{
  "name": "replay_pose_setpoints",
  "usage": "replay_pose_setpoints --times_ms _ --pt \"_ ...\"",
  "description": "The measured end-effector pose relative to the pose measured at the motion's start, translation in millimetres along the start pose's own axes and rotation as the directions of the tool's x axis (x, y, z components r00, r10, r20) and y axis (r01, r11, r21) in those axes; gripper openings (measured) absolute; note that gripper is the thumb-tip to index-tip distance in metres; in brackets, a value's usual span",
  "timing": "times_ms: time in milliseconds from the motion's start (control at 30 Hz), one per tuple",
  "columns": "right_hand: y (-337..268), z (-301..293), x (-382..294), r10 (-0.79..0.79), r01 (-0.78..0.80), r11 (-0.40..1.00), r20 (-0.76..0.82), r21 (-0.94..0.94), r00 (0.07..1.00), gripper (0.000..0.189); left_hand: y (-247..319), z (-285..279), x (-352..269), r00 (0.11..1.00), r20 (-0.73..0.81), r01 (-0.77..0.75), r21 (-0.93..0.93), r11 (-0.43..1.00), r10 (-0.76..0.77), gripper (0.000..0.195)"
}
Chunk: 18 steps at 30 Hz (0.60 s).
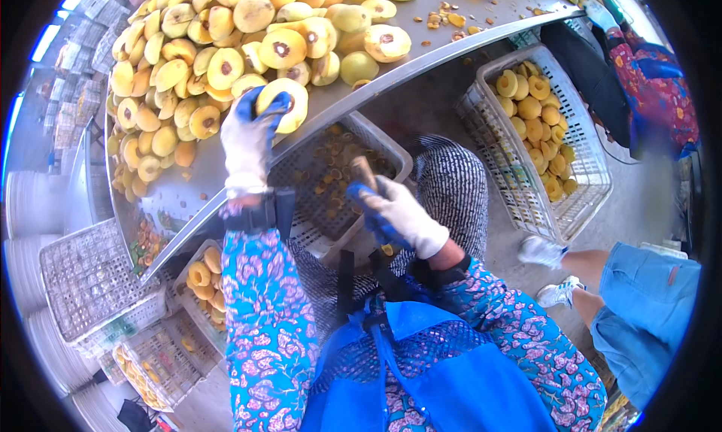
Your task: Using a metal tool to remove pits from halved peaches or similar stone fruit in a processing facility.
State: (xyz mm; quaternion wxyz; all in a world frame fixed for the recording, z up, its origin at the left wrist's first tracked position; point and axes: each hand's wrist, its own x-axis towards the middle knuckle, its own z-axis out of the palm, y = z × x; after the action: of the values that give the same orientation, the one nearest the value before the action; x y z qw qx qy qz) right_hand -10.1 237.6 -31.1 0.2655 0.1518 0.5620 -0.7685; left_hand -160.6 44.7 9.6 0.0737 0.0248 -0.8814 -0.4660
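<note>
My left hand (254, 130), in a white glove with blue fingertips, grips a halved yellow peach (292, 111) whose cut face is turned up. It is at the front edge of the metal table (361, 96), beside a large heap of halved peaches (225, 68), several with brown pit cavities. My right hand (397, 209), in a similar glove, is closed around a tool with a wooden handle (364, 171); its working end is hidden or blurred. Below my hands, a plastic crate (403, 161) holds scraps and peach pieces.
A white crate of halved peaches (589, 189) stands at the right. Another person's gloved hand (599, 13) is at the table's far right. A person in blue shorts (643, 296) stands close at my right. Stacked crates (93, 280) and a smaller peach crate (189, 288) are at left.
</note>
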Motion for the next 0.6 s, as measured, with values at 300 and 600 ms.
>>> replay_pose_setpoints --times_ms 300,600 --pt "-34.7 39.8 -19.3 -0.078 0.131 0.931 0.164 -0.342 0.983 0.028 -7.9 -24.8 -131.4 0.835 0.465 0.337 -0.855 -0.394 -0.296 0.041" --pt "-14.8 70.4 -32.5 -0.083 0.228 0.584 0.222 -0.779 0.972 0.037 -19.2 -23.2 -161.0 0.948 0.190 0.262 -0.921 0.287 -0.256 0.043"
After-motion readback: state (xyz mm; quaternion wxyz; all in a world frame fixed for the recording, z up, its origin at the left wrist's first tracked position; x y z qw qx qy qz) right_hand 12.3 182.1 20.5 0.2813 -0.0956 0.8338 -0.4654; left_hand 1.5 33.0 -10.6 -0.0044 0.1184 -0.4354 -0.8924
